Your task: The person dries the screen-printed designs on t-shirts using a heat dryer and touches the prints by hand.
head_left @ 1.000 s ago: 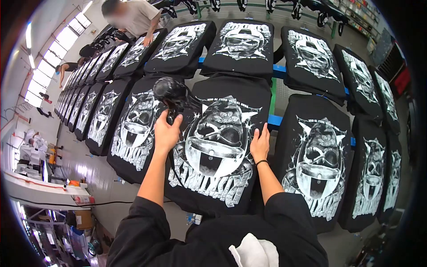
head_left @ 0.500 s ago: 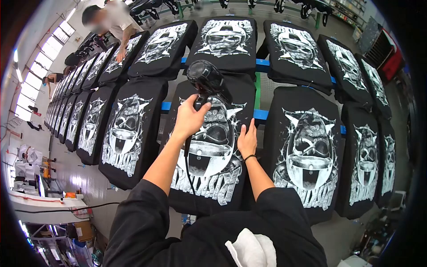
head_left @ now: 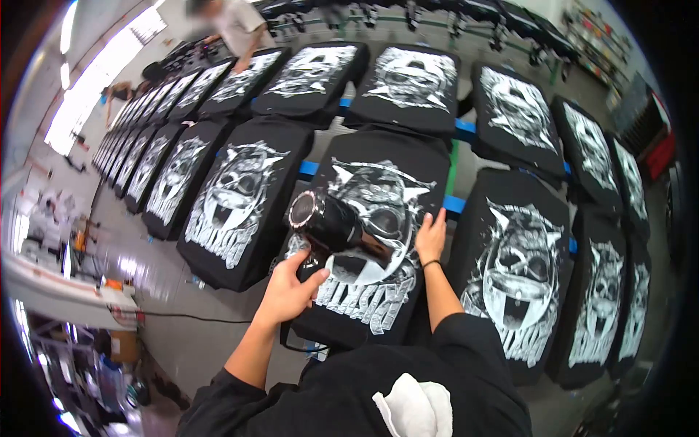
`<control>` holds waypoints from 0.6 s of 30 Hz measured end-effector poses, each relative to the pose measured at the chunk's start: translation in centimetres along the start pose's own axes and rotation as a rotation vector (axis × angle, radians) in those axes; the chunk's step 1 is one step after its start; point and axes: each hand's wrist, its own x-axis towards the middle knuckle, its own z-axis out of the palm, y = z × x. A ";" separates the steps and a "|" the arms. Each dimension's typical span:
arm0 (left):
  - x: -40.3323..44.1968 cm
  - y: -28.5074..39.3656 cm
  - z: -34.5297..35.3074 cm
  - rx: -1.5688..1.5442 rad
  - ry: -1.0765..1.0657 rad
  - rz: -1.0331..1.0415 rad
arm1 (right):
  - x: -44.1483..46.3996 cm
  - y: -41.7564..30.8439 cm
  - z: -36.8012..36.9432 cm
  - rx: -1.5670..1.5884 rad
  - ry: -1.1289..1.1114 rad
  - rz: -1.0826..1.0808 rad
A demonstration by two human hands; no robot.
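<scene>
A black hair dryer (head_left: 331, 218) is held by its handle in my left hand (head_left: 291, 286), its nozzle pointing right over the printed black shirt (head_left: 386, 149) in front of me. The dryer's body covers part of the white skull print. My right hand (head_left: 431, 237) rests at the right edge of that shirt, fingers stretched out, holding nothing. A dark band circles my right wrist. The dryer's cord (head_left: 196, 317) runs off to the left below my left hand.
Two rows of black shirts with the same print surround me, one at the left (head_left: 237, 197) and one at the right (head_left: 518, 269). Blue bars (head_left: 466, 131) join the rows. A person (head_left: 237, 29) stands at the upper left. A shelf (head_left: 597, 44) is at the far right.
Since the last frame the hair dryer and my left hand have come down and toward me, from the shirt's upper part to its middle. My right hand stays at the shirt's edge; the view has shifted.
</scene>
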 end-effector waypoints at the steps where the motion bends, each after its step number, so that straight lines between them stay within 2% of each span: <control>1: -1.5 -0.8 -0.7 -0.017 0.037 -0.025 | 0.3 1.2 0.7 -0.024 0.060 -0.067; 3: -4.1 -2.4 -1.7 0.049 0.226 0.020 | -0.2 0.3 -0.3 -0.031 0.183 -0.183; 5: -6.1 -3.4 -3.0 0.251 0.368 0.185 | -1.0 -0.5 -0.4 -0.185 0.352 -0.382; 6: -7.1 -3.8 -3.9 0.109 0.335 0.005 | -1.7 -2.9 -0.7 -0.070 0.315 -0.389; 7: -8.0 -4.0 -4.4 0.088 0.384 0.009 | -2.1 -5.6 -0.9 0.185 0.148 -0.435; 8: -9.0 -4.3 -4.7 0.002 0.421 -0.061 | -3.4 -9.8 -1.8 0.499 -0.152 -0.320; 9: -9.8 -4.7 -4.8 -0.083 0.450 -0.126 | -4.2 -13.2 -2.5 0.601 -0.372 -0.357; 10: -9.8 -6.5 -4.5 0.112 0.613 0.110 | -5.7 -17.8 -3.8 0.622 -0.461 -0.498; 11: -10.3 -6.7 -4.9 0.109 0.636 0.117 | -7.4 -22.4 -5.9 0.699 -0.657 -0.601; 13: -11.5 -7.0 -5.4 0.076 0.586 0.077 | -10.1 -28.8 -9.1 0.938 -1.098 -0.681; 14: -12.3 -6.1 -5.7 -0.128 0.516 -0.088 | -11.9 -31.9 -11.3 0.973 -1.273 -0.759; 16: -13.5 -6.7 -5.6 -0.248 0.451 -0.086 | -14.7 -36.4 -15.9 0.994 -1.719 -0.823; 17: -13.7 -7.3 -5.5 -0.074 0.529 0.058 | -15.6 -37.8 -16.3 1.133 -2.024 -0.910; 18: -13.9 -7.8 -5.3 0.104 0.603 0.199 | -17.4 -38.9 -16.6 1.313 -2.200 -0.954</control>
